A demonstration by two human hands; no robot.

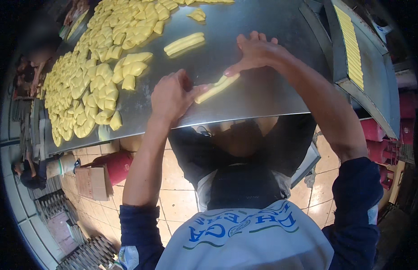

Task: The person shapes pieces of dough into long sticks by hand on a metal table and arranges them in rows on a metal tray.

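Observation:
A pale yellow dough strip lies on the metal table near its front edge, slanting up to the right. My left hand rests its thumb on the strip's upper side; its fingers are bent loosely and stand apart from the thumb. At the strip's far right end, the thumb of my right hand touches the dough, while its other fingers spread out over the tabletop. Just beyond my hands, a finished-looking pair of dough rolls lies side by side. Neither hand is wrapped around anything.
A large spread of cut dough pieces covers the table's left side. A single dough piece lies farther back. On the right, a metal tray holds a row of dough rolls. A cardboard box stands on the tiled floor.

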